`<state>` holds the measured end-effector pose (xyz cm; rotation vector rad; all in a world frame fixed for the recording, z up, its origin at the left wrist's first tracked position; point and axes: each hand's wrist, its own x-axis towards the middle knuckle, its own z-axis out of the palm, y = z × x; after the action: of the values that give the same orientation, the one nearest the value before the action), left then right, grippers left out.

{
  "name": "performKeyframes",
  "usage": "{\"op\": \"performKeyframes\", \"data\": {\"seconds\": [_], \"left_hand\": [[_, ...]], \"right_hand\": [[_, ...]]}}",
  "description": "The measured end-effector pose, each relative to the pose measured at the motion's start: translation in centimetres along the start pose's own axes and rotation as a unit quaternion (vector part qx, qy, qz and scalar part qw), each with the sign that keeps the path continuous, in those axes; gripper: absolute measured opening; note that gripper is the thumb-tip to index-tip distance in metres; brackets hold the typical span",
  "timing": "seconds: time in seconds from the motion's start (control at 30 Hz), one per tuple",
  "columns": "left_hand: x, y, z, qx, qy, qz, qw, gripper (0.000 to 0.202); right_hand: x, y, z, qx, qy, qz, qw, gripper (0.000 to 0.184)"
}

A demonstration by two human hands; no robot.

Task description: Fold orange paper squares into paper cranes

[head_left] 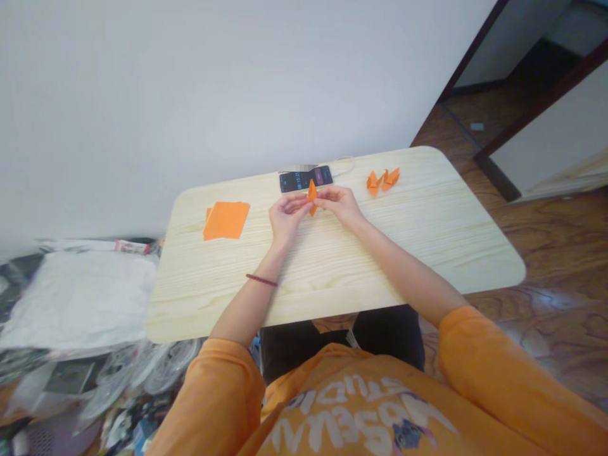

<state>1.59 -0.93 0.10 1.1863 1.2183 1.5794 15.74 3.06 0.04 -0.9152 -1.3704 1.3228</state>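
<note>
Left hand (285, 215) and right hand (341, 201) pinch a small folded orange paper piece (312, 193) between fingertips above the pale wooden table (427, 240), raised clear, seemingly to steady a crease, near a black phone (305, 178).

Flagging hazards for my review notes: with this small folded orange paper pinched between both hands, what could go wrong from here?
The folded orange paper is held only at the fingertips of the left hand and right hand, above the table, so it might slip or crease crookedly. The hands work just in front of the phone and its cable; a stray sweep could perhaps nudge them.
</note>
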Motion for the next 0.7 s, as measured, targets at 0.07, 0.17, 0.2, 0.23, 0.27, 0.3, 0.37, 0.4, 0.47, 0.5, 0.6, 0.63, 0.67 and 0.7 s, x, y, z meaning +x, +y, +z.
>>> {"op": "performKeyframes", "data": {"seconds": [0.07,0.17,0.2,0.23,0.27,0.3,0.37,0.4,0.47,0.5,0.6,0.63,0.67,0.7], "left_hand": [[0.12,-0.04,-0.08,0.001,-0.004,0.002,1.0,0.031],[0.11,0.0,-0.15,0.001,-0.013,0.009,1.0,0.025],[0.06,0.03,-0.15,0.004,-0.014,0.015,1.0,0.024],[-0.01,0.07,-0.15,0.009,-0.016,0.022,1.0,0.022],[-0.09,0.11,-0.14,0.016,-0.015,0.031,0.999,0.021],[-0.17,0.14,-0.12,0.022,-0.015,0.04,0.999,0.02],[-0.29,0.21,-0.08,0.033,-0.016,0.057,0.998,0.018],[-0.32,0.23,-0.06,0.038,-0.016,0.064,0.997,0.017],[-0.3,0.28,-0.03,0.048,-0.017,0.071,0.996,0.015],[-0.26,0.3,-0.02,0.051,-0.018,0.071,0.996,0.015],[0.01,0.32,-0.07,0.045,-0.026,0.062,0.997,0.018],[0.13,0.29,-0.12,0.039,-0.029,0.058,0.997,0.019],[0.27,0.24,-0.19,0.033,-0.035,0.052,0.997,0.021],[0.42,0.15,-0.28,0.026,-0.043,0.043,0.998,0.024]], "right_hand": [[0.14,-0.02,-0.25,0.018,-0.011,0.001,1.0,0.034],[0.12,-0.12,-0.34,0.023,-0.014,-0.004,1.0,0.035],[0.07,-0.18,-0.3,0.021,-0.013,-0.006,1.0,0.035],[-0.01,-0.24,-0.23,0.017,-0.012,-0.008,1.0,0.036],[-0.09,-0.31,-0.15,0.015,-0.011,-0.011,1.0,0.036],[-0.17,-0.38,-0.06,0.014,-0.01,-0.015,1.0,0.035],[-0.31,-0.53,0.1,0.016,-0.007,-0.022,1.0,0.035],[-0.36,-0.59,0.17,0.016,-0.007,-0.023,1.0,0.036],[-0.45,-0.72,0.26,0.017,-0.005,-0.021,1.0,0.037],[-0.48,-0.76,0.28,0.018,-0.004,-0.019,1.0,0.038],[-0.54,-0.83,0.28,0.019,0.001,-0.016,1.0,0.039],[-0.54,-0.82,0.25,0.018,0.0,-0.016,1.0,0.04],[-0.53,-0.79,0.22,0.017,-0.003,-0.015,1.0,0.04],[-0.52,-0.76,0.18,0.016,-0.008,-0.015,1.0,0.039]]}}
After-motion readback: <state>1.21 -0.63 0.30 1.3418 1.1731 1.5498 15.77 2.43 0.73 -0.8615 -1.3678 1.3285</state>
